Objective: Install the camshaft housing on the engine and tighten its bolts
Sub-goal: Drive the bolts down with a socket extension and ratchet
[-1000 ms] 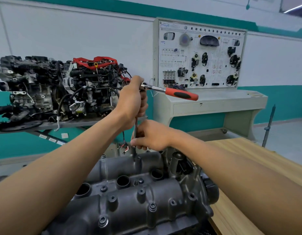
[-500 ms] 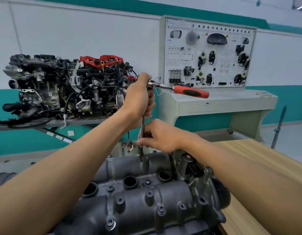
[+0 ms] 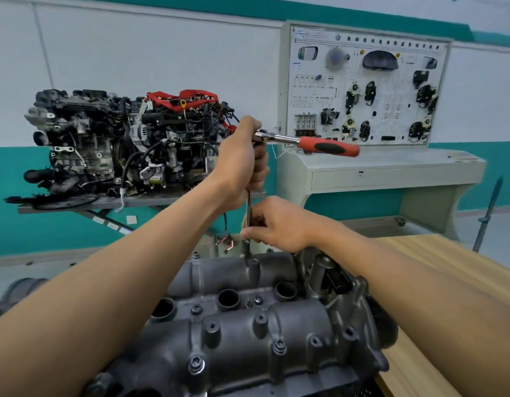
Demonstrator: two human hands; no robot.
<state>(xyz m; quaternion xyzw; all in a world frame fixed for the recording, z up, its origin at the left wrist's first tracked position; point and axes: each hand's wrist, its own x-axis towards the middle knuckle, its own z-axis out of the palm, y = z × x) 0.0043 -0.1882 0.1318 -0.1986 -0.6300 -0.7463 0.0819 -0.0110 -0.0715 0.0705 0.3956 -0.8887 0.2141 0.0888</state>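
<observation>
The camshaft housing point(image 3: 248, 325) lies below the 2 hands: dark grey cast metal, rough and matte, with round bores and bolt bosses. Just above its far edge the right hand point(image 3: 279, 224) pinches the thin steel extension bar point(image 3: 248, 207), which stands upright. Above it the left hand point(image 3: 242, 164) is clamped on the bar's top at the ratchet point(image 3: 328, 146), whose red and black handle points right. A pale wooden table point(image 3: 448, 267) lies under the right forearm. Behind the left hand stands a second engine point(image 3: 127, 144); behind the handle, a white training panel point(image 3: 365, 90).
</observation>
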